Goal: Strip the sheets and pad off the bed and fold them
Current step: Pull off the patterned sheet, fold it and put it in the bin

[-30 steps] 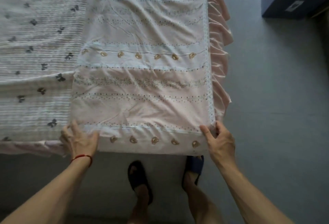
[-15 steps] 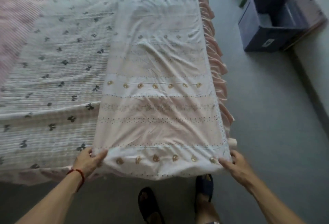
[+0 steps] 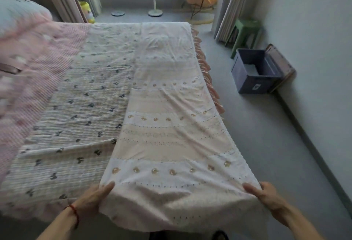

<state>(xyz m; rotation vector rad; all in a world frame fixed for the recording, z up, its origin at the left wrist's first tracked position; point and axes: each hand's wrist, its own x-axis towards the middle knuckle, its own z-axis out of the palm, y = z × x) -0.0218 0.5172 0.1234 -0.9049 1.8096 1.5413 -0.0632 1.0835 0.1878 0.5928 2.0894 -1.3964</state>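
Folded sheet runs up the right half of the frame along the bed, near end lifted. Left hand pinches its lower-left corner, right hand grips the lower-right corner, thumbs on top. Fabric looks light, soft, floppy; it sags between the hands, so corners are the best hold. Quilted pad lies left. Open floor right, bin upper right.

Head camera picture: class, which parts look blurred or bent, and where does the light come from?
Head view: the pink blanket at the left edge is smeared by motion blur; the wall's base line curves from wide-angle distortion; dim daylight enters from the far window area; the sheet between both hands is sharp.
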